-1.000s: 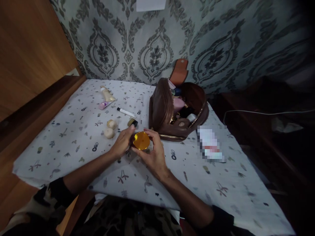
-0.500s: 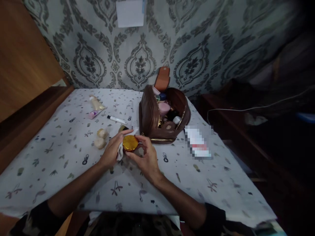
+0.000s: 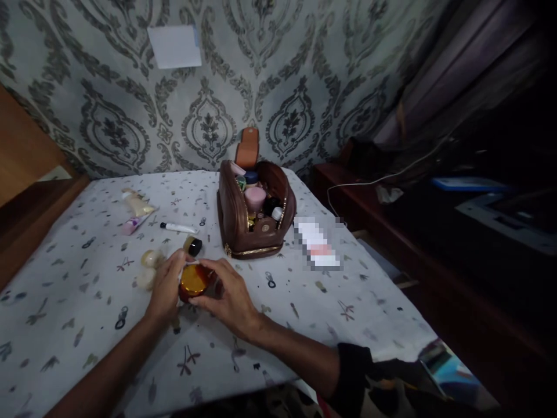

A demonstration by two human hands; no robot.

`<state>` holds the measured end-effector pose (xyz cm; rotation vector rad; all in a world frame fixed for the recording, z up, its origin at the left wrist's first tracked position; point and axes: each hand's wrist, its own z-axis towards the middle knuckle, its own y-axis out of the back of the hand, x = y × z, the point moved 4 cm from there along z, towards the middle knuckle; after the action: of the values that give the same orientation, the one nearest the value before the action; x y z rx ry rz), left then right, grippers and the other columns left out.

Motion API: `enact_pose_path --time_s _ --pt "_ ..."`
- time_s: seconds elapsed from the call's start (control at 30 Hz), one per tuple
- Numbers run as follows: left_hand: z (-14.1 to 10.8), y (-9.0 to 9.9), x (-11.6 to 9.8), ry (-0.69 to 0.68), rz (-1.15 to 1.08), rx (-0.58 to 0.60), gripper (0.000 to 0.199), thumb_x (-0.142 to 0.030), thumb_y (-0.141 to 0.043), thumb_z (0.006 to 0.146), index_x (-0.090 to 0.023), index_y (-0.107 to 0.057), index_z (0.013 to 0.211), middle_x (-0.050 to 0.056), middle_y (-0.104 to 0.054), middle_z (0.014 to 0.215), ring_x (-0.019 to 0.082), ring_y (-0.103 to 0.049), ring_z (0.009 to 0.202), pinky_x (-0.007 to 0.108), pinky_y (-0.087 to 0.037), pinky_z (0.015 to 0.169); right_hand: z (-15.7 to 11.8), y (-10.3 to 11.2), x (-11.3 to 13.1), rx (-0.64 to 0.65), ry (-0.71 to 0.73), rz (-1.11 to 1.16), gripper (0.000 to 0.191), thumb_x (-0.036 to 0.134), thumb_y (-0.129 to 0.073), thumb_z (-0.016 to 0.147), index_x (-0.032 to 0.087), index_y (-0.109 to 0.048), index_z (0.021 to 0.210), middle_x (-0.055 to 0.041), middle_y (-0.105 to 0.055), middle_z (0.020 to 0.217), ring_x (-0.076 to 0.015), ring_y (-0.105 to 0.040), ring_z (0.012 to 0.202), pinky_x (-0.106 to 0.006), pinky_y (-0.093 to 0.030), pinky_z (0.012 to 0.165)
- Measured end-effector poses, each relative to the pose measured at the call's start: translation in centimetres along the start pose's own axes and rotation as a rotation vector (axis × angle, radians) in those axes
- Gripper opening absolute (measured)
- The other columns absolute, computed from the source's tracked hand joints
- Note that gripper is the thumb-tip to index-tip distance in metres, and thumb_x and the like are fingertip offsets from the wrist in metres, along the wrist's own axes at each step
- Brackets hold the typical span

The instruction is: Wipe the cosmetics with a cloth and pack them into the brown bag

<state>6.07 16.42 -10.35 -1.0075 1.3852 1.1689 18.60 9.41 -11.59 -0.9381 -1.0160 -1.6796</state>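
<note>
A round jar with a shiny gold lid (image 3: 194,280) and amber-brown sides is held just over the table between my hands. My right hand (image 3: 228,293) grips it from the right, thumb at the near side and fingers at the far side. Against its left side lies my left hand (image 3: 167,284), closed round a white cloth that is mostly hidden now. Just beyond the left fingers is a small jar with a black lid (image 3: 194,246). Two pale round containers (image 3: 148,268) sit left of that hand, partly covered by it.
An open brown leather bag (image 3: 256,241) full of cosmetic containers stands beyond my right hand. A white pen-like tube (image 3: 180,228) and squeeze tubes (image 3: 138,206) lie at the back left. Right of the bag is a blurred-out white item (image 3: 317,244). A patterned wall (image 3: 209,122) rises behind.
The view has swung to the right, so everything sits further left. The gold-lidded jar is tilted a little more, showing its amber side. Both hands keep their hold.
</note>
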Motion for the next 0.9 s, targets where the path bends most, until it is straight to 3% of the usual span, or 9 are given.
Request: enact_pose_path --time_s 0.13,0.23,0.3,0.43,0.5,0.6,0.7,0.9 --pt "0.0 0.7 -0.1 -0.032 0.134 -0.125 0.038 -0.057 -0.049 0.085 -0.023 -0.055 0.069 0.0 -0.057 0.066 0.02 -0.055 0.066 0.027 -0.043 0.054 -0.4 -0.4 -0.6 0.001 -0.208 0.15 0.065 0.04 -0.085 0.065 0.027 -0.055 0.122 -0.0029 -0.067 0.109 -0.0138 -0.065 0.067 -0.026 -0.052 0.059" --pt "0.1 1.1 0.1 -0.089 0.17 -0.131 0.033 -0.053 -0.053 0.083 -0.023 -0.056 0.072 0.002 -0.059 0.069 0.022 -0.058 0.072 0.028 -0.046 0.059 -0.6 -0.6 -0.9 -0.001 -0.335 0.254 0.057 0.042 -0.084 0.066 0.024 -0.057 0.112 0.0033 -0.067 0.079 -0.0115 -0.059 0.054 -0.021 -0.043 0.047" --pt "0.4 1.4 0.2 -0.184 0.236 -0.072 0.026 -0.049 -0.059 0.077 -0.023 -0.058 0.074 0.003 -0.062 0.074 0.025 -0.06 0.079 0.031 -0.049 0.066 -0.6 -0.6 -1.1 -0.019 -0.354 0.279 0.053 0.04 -0.084 0.065 0.023 -0.06 0.109 0.0052 -0.062 0.069 -0.012 -0.059 0.057 -0.02 -0.044 0.05" --pt "1.1 2.0 0.6 -0.339 0.384 0.031 0.032 -0.034 -0.069 0.052 -0.022 -0.064 0.082 0.006 -0.068 0.09 0.032 -0.06 0.095 0.04 -0.048 0.089 -0.2 -0.3 -1.3 -0.067 -0.265 0.256 0.047 0.036 -0.083 0.068 0.022 -0.066 0.11 -0.0026 -0.064 0.103 -0.0121 -0.064 0.076 -0.024 -0.054 0.068" --pt "1.1 2.0 0.5 -0.387 0.409 0.05 0.034 -0.031 -0.067 0.049 -0.022 -0.063 0.081 0.007 -0.068 0.094 0.033 -0.059 0.099 0.042 -0.046 0.095 -0.2 -0.3 -1.4 -0.061 -0.247 0.228 0.047 0.033 -0.081 0.07 0.023 -0.066 0.114 -0.0042 -0.06 0.11 -0.0129 -0.064 0.083 -0.026 -0.055 0.075" --pt "0.7 1.2 0.0 -0.344 0.372 0.074 0.018 -0.038 -0.059 0.067 -0.022 -0.058 0.076 0.005 -0.065 0.085 0.027 -0.06 0.091 0.034 -0.05 0.083 -0.2 -0.2 -1.4 -0.048 -0.233 0.159 0.05 0.032 -0.082 0.071 0.024 -0.066 0.118 -0.0041 -0.058 0.107 -0.0149 -0.062 0.088 -0.028 -0.055 0.079" --pt "0.3 0.4 -0.4 -0.199 0.267 0.074 0.027 -0.046 -0.047 0.086 -0.023 -0.051 0.071 0.0 -0.055 0.068 0.019 -0.055 0.069 0.025 -0.047 0.062 -0.1 -0.1 -1.4 -0.044 -0.217 0.071 0.058 0.036 -0.086 0.066 0.024 -0.065 0.119 -0.0042 -0.058 0.103 -0.0182 -0.06 0.094 -0.032 -0.053 0.084" --pt "0.0 -0.2 0.1 -0.11 0.217 0.107 0.042 -0.062 -0.053 0.082 -0.022 -0.046 0.07 -0.005 -0.045 0.058 0.013 -0.045 0.054 0.021 -0.039 0.048 -0.1 -0.5 -1.9 0.017 -0.251 -0.083 0.066 0.047 -0.091 0.052 0.02 -0.063 0.105 -0.0022 -0.057 0.098 -0.018 -0.057 0.088 -0.032 -0.05 0.079"
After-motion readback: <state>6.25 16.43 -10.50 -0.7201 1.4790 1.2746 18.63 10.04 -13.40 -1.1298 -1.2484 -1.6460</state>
